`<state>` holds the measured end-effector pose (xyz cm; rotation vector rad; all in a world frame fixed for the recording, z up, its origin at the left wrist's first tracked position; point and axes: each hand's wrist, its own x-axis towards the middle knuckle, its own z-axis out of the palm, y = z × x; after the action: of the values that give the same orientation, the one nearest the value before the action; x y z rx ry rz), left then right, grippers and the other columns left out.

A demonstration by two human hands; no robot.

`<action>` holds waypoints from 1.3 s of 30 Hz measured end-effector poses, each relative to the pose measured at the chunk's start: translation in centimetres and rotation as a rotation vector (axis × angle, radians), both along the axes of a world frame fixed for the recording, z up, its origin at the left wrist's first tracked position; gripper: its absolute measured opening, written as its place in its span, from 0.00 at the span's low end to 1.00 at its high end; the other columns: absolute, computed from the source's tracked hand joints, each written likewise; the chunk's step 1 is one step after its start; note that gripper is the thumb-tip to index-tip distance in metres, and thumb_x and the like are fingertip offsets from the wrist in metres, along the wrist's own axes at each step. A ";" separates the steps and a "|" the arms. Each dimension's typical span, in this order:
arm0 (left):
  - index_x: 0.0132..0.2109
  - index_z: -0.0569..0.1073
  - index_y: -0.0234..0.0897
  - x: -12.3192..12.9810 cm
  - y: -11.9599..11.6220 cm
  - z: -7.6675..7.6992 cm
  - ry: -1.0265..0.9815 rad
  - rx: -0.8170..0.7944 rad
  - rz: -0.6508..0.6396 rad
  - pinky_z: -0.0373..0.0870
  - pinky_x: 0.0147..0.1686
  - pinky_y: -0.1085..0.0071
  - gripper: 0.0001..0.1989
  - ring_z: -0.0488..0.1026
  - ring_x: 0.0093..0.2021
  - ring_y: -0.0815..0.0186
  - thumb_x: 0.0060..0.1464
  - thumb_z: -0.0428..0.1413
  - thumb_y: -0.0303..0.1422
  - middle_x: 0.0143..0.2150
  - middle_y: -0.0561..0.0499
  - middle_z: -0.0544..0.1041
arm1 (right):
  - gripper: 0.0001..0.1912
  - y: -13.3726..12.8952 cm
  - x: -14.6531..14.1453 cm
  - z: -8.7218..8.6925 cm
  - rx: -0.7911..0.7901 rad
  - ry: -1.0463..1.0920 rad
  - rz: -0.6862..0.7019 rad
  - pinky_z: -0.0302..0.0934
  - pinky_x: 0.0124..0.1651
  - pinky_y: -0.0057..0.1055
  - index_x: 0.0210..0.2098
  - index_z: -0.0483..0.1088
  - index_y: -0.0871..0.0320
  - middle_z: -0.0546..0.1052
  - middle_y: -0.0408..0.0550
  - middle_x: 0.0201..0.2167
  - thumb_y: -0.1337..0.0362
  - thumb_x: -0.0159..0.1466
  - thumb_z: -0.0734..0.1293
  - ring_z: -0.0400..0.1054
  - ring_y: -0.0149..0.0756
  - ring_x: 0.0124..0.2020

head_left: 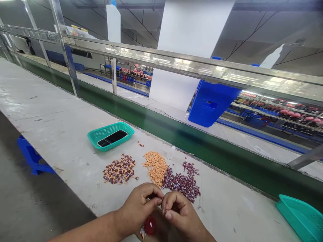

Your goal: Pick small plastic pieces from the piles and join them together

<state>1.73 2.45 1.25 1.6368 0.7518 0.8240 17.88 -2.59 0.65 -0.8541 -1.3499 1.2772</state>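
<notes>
Red glossy piece (pixel 150 226) sits just under the hands, a bit closer to the left one, though its long axis is hard to call. Left hand (pixel 138 211) and right hand (pixel 182 215) are together, pinched at the fingertips on whatever's between them, too tiny to make out. Using the orange bits (pixel 155 168) as landmark: they're straight ahead of the hands, dark maroon bits (pixel 181 184) just right of them, a mixed pile (pixel 119 170) left, and a teal basket (pixel 110 136) holding a phone (pixel 112 138) beyond them on the bench (pixel 50 101).
</notes>
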 end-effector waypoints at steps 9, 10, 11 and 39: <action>0.30 0.69 0.35 0.3 -1.3 -0.9 -0.313 -0.547 -0.024 0.57 0.25 0.76 0.17 0.63 0.24 0.71 0.41 0.64 0.43 0.24 0.56 0.70 | 0.14 -0.3 -0.7 -0.4 -0.016 0.099 0.044 0.58 0.33 0.31 0.26 0.65 0.54 0.69 0.42 0.23 0.53 0.52 0.71 0.62 0.33 0.26; 0.30 0.69 0.35 0.2 -1.4 -0.8 -0.292 -0.550 -0.032 0.57 0.25 0.76 0.17 0.63 0.24 0.71 0.41 0.64 0.43 0.24 0.56 0.70 | 0.13 -0.3 -0.7 -0.5 -0.019 0.118 0.044 0.58 0.33 0.31 0.26 0.66 0.54 0.70 0.42 0.23 0.54 0.52 0.72 0.62 0.32 0.27; 0.30 0.70 0.35 0.0 -1.4 -0.5 -0.266 -0.543 -0.043 0.57 0.24 0.76 0.18 0.63 0.24 0.71 0.41 0.64 0.44 0.24 0.56 0.70 | 0.13 -0.3 -0.6 -0.5 -0.027 0.133 0.047 0.58 0.33 0.31 0.27 0.67 0.54 0.70 0.42 0.24 0.54 0.52 0.72 0.62 0.32 0.27; 0.28 0.64 0.36 -2.4 -1.1 0.4 -0.083 -0.332 0.068 0.54 0.27 0.73 0.09 0.55 0.26 0.71 0.46 0.56 0.36 0.24 0.59 0.61 | 0.11 -1.0 -1.2 0.0 0.375 -0.954 -0.094 0.56 0.39 0.32 0.25 0.67 0.57 0.74 0.43 0.28 0.79 0.49 0.65 0.65 0.36 0.34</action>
<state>-0.66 1.35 1.65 1.2804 0.8400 0.7646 16.72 -3.62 0.62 -1.2980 -2.1606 0.4727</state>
